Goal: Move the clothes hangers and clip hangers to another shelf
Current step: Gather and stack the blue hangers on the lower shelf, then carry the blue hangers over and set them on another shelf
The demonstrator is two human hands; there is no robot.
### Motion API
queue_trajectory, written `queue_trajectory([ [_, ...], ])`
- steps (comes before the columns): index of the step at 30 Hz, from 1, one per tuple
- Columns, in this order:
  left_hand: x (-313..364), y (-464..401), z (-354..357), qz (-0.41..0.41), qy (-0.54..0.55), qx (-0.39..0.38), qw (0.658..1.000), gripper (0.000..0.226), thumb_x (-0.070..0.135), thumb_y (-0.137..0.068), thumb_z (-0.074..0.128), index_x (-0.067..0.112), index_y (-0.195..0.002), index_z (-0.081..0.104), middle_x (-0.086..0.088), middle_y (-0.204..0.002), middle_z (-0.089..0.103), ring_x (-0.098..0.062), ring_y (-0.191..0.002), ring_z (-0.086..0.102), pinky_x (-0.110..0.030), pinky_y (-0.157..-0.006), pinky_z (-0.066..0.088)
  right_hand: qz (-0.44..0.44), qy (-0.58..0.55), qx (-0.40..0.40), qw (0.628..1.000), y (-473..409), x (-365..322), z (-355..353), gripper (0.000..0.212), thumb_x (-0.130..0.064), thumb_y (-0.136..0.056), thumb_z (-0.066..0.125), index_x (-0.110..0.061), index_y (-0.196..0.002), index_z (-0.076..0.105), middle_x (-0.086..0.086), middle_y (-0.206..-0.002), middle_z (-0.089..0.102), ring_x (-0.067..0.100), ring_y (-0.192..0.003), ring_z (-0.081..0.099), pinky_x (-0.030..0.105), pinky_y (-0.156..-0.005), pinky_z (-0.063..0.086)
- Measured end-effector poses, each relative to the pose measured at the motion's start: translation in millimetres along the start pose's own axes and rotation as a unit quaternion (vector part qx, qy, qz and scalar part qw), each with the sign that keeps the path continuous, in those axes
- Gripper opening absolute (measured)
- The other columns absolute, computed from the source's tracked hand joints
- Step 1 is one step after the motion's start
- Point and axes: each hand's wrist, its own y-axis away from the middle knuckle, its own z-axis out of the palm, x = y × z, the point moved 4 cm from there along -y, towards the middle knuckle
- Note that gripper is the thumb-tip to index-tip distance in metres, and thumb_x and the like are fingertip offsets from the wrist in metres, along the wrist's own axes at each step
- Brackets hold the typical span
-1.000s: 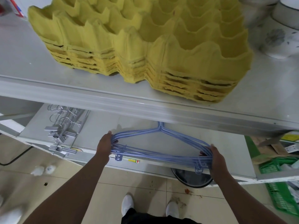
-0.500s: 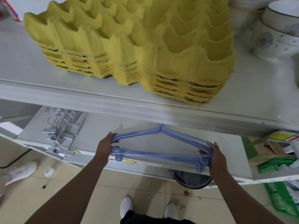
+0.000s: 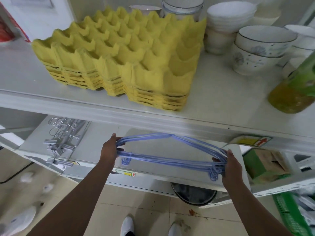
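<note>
- Hangers (image 3: 170, 160): a blue bundle of thin wire triangles, gripped at both ends over the lower shelf (image 3: 105, 133).
- Left hand (image 3: 110, 149) fingers clench the 9 o'clock corner; right hand (image 3: 232, 165) clenches the 3 o'clock corner.
- Clip hangers (image 3: 63, 142), silver, lie at 9 o'clock on that shelf.
- Egg trays (image 3: 129, 60) sit at 12 o'clock above.

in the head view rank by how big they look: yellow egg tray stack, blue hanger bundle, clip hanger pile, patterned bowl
1. yellow egg tray stack, clearly largest
2. blue hanger bundle, held at both ends by the hands
3 and 4. clip hanger pile and patterned bowl: too alike to rank, and they sit at different depths
</note>
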Motion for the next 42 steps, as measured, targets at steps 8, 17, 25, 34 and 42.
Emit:
queue_trajectory([
  [8,36,20,42,0.044,-0.054,-0.108,0.992,0.051,0.043,-0.100,0.044,-0.001,-0.116,0.066,-0.023,-0.108,0.066,-0.032,-0.077,0.063,-0.030,-0.056,0.052,-0.019,-0.024,0.077,0.997,44,-13,-53,0.040,-0.047,-0.099,0.049,-0.016,-0.108,0.072,0.006,-0.072,0.069,0.016,-0.050,0.066,0.028,-0.050,0.054],
  [17,47,49,95,0.091,-0.138,-0.270,0.949,0.049,0.043,-0.100,0.042,0.002,-0.121,0.062,-0.023,-0.116,0.065,-0.014,-0.053,0.067,-0.030,-0.055,0.052,-0.002,-0.073,0.251,0.965,160,4,-123,0.033,-0.050,-0.093,0.057,-0.022,-0.094,0.075,0.018,-0.080,0.063,0.033,-0.070,0.057,0.049,-0.068,0.050],
  [25,24,131,187,0.082,-0.198,-0.377,0.901,0.051,0.040,-0.103,0.037,0.001,-0.123,0.061,-0.025,-0.121,0.064,-0.032,-0.080,0.069,-0.036,-0.062,0.051,-0.015,-0.101,0.401,0.910,257,21,-218,0.035,-0.052,-0.095,0.051,-0.023,-0.098,0.071,0.013,-0.072,0.073,0.029,-0.059,0.063,0.037,-0.063,0.048],
  [34,-9,251,300,0.095,-0.242,-0.448,0.856,0.047,0.047,-0.100,0.040,0.010,-0.099,0.069,-0.018,-0.099,0.070,-0.032,-0.078,0.066,-0.037,-0.069,0.051,-0.035,-0.188,0.505,0.842,338,34,-334,0.039,-0.048,-0.095,0.051,-0.015,-0.097,0.071,0.007,-0.070,0.068,0.021,-0.050,0.061,0.029,-0.053,0.047],
  [42,-18,297,365,0.100,-0.246,-0.457,0.849,0.046,0.044,-0.100,0.041,0.012,-0.080,0.068,-0.014,-0.080,0.068,-0.020,-0.060,0.065,-0.031,-0.064,0.048,-0.036,-0.160,0.521,0.837,336,14,-394,0.042,-0.052,-0.093,0.048,-0.018,-0.093,0.074,0.013,-0.081,0.073,0.024,-0.060,0.066,0.029,-0.054,0.051],
])
